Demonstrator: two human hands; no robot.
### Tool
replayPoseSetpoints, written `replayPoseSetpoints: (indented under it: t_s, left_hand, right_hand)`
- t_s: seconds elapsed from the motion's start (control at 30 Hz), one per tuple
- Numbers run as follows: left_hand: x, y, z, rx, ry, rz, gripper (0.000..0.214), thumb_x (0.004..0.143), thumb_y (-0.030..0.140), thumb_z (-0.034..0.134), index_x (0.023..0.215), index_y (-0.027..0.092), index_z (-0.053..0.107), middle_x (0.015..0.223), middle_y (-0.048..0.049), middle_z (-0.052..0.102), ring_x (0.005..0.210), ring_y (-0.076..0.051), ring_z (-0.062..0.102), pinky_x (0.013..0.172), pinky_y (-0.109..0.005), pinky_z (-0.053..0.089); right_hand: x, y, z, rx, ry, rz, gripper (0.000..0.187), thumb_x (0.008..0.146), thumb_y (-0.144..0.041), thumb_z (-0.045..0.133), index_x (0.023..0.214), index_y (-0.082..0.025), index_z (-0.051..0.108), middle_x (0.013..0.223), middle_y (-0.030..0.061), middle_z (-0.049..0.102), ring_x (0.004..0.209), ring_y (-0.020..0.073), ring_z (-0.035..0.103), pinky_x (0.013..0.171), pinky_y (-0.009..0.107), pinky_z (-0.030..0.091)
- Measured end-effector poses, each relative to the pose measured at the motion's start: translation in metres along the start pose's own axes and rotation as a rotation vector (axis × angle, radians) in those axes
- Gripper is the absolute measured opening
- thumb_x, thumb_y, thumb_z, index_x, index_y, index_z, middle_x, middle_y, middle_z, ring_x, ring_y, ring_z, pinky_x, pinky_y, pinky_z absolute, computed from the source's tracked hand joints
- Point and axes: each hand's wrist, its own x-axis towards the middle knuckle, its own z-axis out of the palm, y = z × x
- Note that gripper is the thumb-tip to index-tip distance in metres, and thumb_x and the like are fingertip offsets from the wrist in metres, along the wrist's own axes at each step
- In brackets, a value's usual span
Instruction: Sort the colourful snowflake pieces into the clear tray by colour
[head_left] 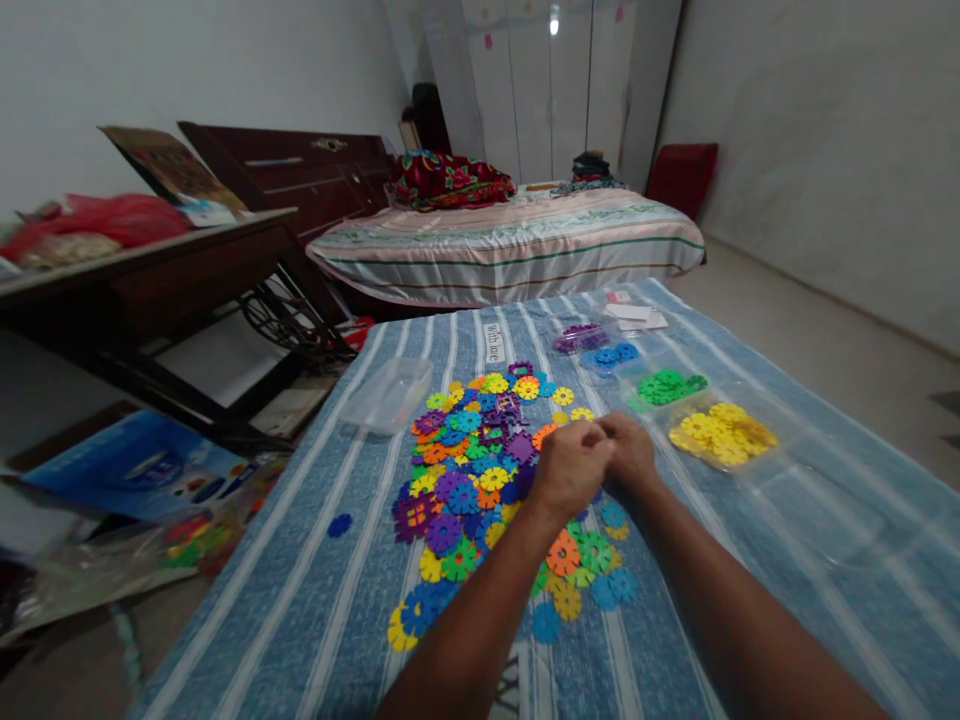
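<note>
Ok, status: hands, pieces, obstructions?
Left hand, right hand together, grip hidden. Mixed pieces heaped on striped cloth. Left forearm blocks view of some.

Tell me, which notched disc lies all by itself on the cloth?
The dark blue disc at the picture's left, apart from the colourful heap: only striped cloth surrounds it, whereas the others lie bunched together or close beside others.

The overlapping bare left hand point(570, 467) and bare right hand point(631, 452) hide their fingertips, so anything between them cannot be made out. The left forearm point(484, 620) covers part of the multicoloured heap of notched plastic discs point(463, 495); lettering on the blue printed package point(124, 465) is blurred.
</note>
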Motion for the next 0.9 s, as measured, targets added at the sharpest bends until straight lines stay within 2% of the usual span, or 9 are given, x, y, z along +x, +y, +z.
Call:
replayPoseSetpoints:
  t_s: [0.07, 0.17, 0.27, 0.33, 0.43, 0.57, 0.7, 0.9]
  left_hand:
    - [-0.011, -0.023, -0.026, 0.152, 0.093, -0.003, 0.012, 0.08, 0.019, 0.059, 0.069, 0.019, 0.064, 0.066, 0.0026, 0.063, 0.067, -0.013, 0.059, 0.067, -0.024, 0.046]
    - [-0.025, -0.051, -0.062, 0.351, 0.204, -0.003, 0.011, 0.082, 0.019, 0.058, 0.074, 0.02, 0.067, 0.076, -0.0004, 0.068, 0.075, -0.015, 0.063, 0.074, -0.027, 0.048]
    - [-0.038, -0.071, -0.091, 0.464, 0.235, 0.003, 0.008, 0.081, 0.022, 0.061, 0.082, 0.02, 0.069, 0.086, -0.0036, 0.072, 0.084, -0.019, 0.067, 0.082, -0.031, 0.051]
    - [-0.045, -0.081, -0.103, 0.51, 0.232, 0.009, 0.01, 0.082, 0.023, 0.062, 0.086, 0.02, 0.071, 0.092, -0.0052, 0.074, 0.09, -0.021, 0.069, 0.086, -0.033, 0.053]
    - [-0.052, -0.091, -0.108, 0.558, 0.217, 0.037, 0.014, 0.083, 0.022, 0.062, 0.092, 0.021, 0.072, 0.101, -0.0065, 0.076, 0.098, -0.022, 0.07, 0.091, -0.036, 0.054]
    - [-0.055, -0.094, -0.103, 0.647, 0.148, 0.074, 0.019, 0.083, 0.019, 0.063, 0.1, 0.021, 0.073, 0.111, -0.0088, 0.075, 0.107, -0.025, 0.069, 0.097, -0.041, 0.053]
    - [-0.056, -0.091, -0.097, 0.723, 0.09, 0.042, 0.021, 0.085, 0.019, 0.065, 0.105, 0.019, 0.072, 0.112, -0.0113, 0.075, 0.108, -0.028, 0.068, 0.098, -0.046, 0.052]
    - [-0.057, -0.091, -0.095, 0.696, 0.117, 0.007, 0.025, 0.082, 0.017, 0.069, 0.107, 0.021, 0.072, 0.112, -0.0088, 0.075, 0.107, -0.026, 0.068, 0.098, -0.045, 0.052]
  right_hand:
    - [0.0, -0.003, -0.004, -0.015, 0.015, 0.022, 0.027, 0.084, -0.034, 0.055, 0.073, -0.02, 0.075, 0.078, 0.0035, 0.07, 0.082, 0.0206, 0.063, 0.071, 0.03, 0.042]
    - [0.0, -0.008, -0.007, -0.016, 0.025, 0.029, 0.03, 0.082, -0.036, 0.05, 0.071, -0.021, 0.074, 0.079, 0.0036, 0.07, 0.08, 0.0201, 0.062, 0.07, 0.03, 0.039]
    - [0.0, -0.01, -0.008, -0.001, 0.023, 0.03, 0.033, 0.081, -0.038, 0.048, 0.071, -0.02, 0.074, 0.079, 0.0039, 0.069, 0.08, 0.0202, 0.061, 0.07, 0.03, 0.039]
    - [-0.001, -0.009, -0.008, 0.001, 0.02, 0.035, 0.034, 0.081, -0.04, 0.048, 0.071, -0.02, 0.073, 0.078, 0.0041, 0.069, 0.079, 0.0205, 0.061, 0.07, 0.031, 0.039]
    - [-0.001, -0.008, -0.009, 0.005, 0.013, 0.044, 0.035, 0.08, -0.042, 0.048, 0.071, -0.02, 0.073, 0.079, 0.0046, 0.069, 0.079, 0.0212, 0.061, 0.07, 0.031, 0.039]
    - [0.0, -0.009, -0.01, 0.015, 0.01, 0.052, 0.034, 0.079, -0.043, 0.048, 0.07, -0.02, 0.073, 0.078, 0.0052, 0.069, 0.078, 0.0216, 0.061, 0.07, 0.032, 0.04]
    - [0.0, -0.009, -0.01, 0.017, 0.019, 0.06, 0.034, 0.079, -0.043, 0.049, 0.07, -0.021, 0.072, 0.077, 0.0049, 0.069, 0.077, 0.0214, 0.061, 0.071, 0.032, 0.041]
    - [-0.001, -0.009, -0.01, 0.026, 0.018, 0.055, 0.034, 0.079, -0.043, 0.049, 0.071, -0.021, 0.073, 0.078, 0.0051, 0.07, 0.077, 0.0218, 0.061, 0.072, 0.033, 0.041]
